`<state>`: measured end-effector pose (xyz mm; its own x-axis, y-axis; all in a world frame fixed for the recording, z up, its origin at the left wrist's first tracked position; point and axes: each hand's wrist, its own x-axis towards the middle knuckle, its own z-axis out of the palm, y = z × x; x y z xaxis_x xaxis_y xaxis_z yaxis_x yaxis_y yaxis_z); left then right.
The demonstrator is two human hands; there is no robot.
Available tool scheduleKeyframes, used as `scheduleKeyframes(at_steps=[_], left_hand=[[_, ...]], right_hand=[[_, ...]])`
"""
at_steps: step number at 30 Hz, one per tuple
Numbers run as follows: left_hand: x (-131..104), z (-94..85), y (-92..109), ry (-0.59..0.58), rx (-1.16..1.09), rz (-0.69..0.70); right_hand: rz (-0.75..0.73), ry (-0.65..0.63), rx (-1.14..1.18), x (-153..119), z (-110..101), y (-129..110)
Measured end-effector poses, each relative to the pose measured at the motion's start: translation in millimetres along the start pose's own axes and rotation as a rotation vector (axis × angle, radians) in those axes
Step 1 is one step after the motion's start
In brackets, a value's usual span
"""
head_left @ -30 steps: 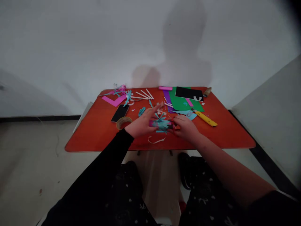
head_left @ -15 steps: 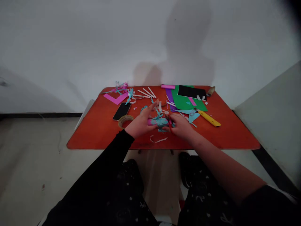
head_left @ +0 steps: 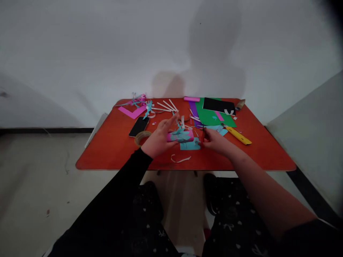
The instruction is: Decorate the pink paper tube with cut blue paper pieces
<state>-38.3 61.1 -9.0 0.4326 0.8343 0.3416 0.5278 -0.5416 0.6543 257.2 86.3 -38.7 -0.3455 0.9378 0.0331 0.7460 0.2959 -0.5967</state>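
Note:
My left hand [head_left: 160,138] grips the left end of a pink paper roll [head_left: 190,135], thumb below and fingers above. Blue cut-paper leaves [head_left: 180,134] cover the roll's middle. To the right, my right hand [head_left: 213,140] is closed around red-handled scissors [head_left: 203,136], whose dark blades point away from me. The scissors are apart from the roll. Under the roll and beside the scissors lies a light blue paper piece [head_left: 190,145]. A curled white paper strip [head_left: 180,159] rests in front of my left hand.
On the red table [head_left: 107,150], a tape roll [head_left: 139,137] and a phone [head_left: 139,126] lie left. A yellow box cutter [head_left: 238,135] sits right, near green paper [head_left: 209,117] and a black sheet [head_left: 218,105]. White paper sticks [head_left: 167,105] and a pink paper corner [head_left: 133,113] lie at the back.
My right hand and the scissors have moved right, away from the roll, uncovering its right end and the blue paper below. My left hand still holds the roll, nearly in place.

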Motion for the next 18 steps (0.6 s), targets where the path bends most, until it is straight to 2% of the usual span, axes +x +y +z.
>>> scheduleKeyframes(at_steps=[5, 7, 9, 11, 14, 15, 16, 18], left_hand=[[-8, 3.9, 9, -0.011, 0.012, 0.01], [-11, 8.5, 12, -0.022, -0.058, -0.001], [-14, 12.7, 16, -0.041, -0.118, -0.018], [-14, 15.5, 19, -0.077, -0.081, -0.018], [-13, 17.3, 25, -0.111, 0.121, 0.034], [-13, 17.5, 26, -0.116, 0.183, 0.059], [-12, 17.5, 28, -0.122, 0.233, 0.083], [-10, 17.4, 30, -0.136, 0.312, 0.117]], right_hand=[[-0.009, -0.099, -0.347, 0, -9, 10], [0.022, -0.13, -0.408, 0, -10, 8], [0.031, -0.09, -0.395, -1, -12, 2], [0.014, 0.048, -0.262, -3, -17, -10], [0.034, 0.245, 0.196, -7, -22, -36], [0.069, 0.253, 0.375, -9, -22, -45], [0.114, 0.205, 0.515, -10, -21, -54], [0.183, 0.133, 0.686, -10, -17, -67]])
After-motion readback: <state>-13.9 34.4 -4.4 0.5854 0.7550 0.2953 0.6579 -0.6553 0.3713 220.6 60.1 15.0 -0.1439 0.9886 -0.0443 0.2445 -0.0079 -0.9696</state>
